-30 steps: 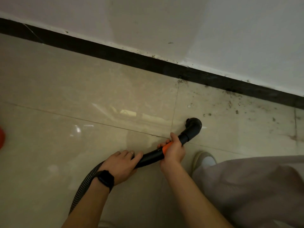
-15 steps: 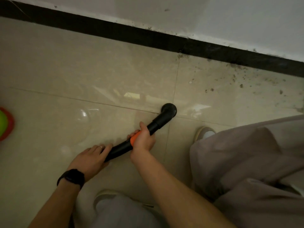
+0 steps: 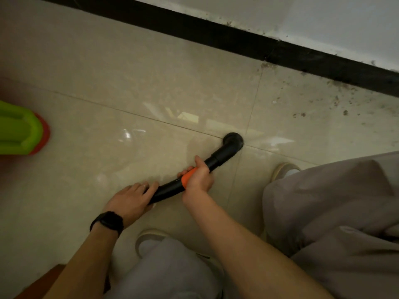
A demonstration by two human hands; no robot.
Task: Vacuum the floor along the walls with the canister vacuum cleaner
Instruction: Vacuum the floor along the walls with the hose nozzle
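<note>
Two hands on the wand, nozzle short of the dirt

We crouch low over the tiled floor (image 3: 108,83). Our right hand (image 3: 198,179) is closed round the vacuum wand (image 3: 170,189) at its orange collar (image 3: 186,176), thumb lying forward along the tube. We judge this the steering grip, since it sits nearest the working end. Our left hand (image 3: 131,200) curls over the wand's rear end, fingers draped across the top and holding it, likely taking the hose's weight so the mouth sits flat.

The elbow nozzle (image 3: 233,141) is mouth-down at a grout line, well apart from the black skirting (image 3: 237,39) under the white wall (image 3: 323,18). Grit and fluff (image 3: 336,100) lie scattered to the right, thickest against the skirting; the nozzle is not among them yet. Canister not in view.

Also noted: black watch (image 3: 109,221) on the left wrist; a green and red plastic thing (image 3: 19,128) at far left, too blurred to name.

Judgement: the dirty stretch is not yet done. The next pass wants the nozzle pushed up to the skirting and run rightward.
</note>
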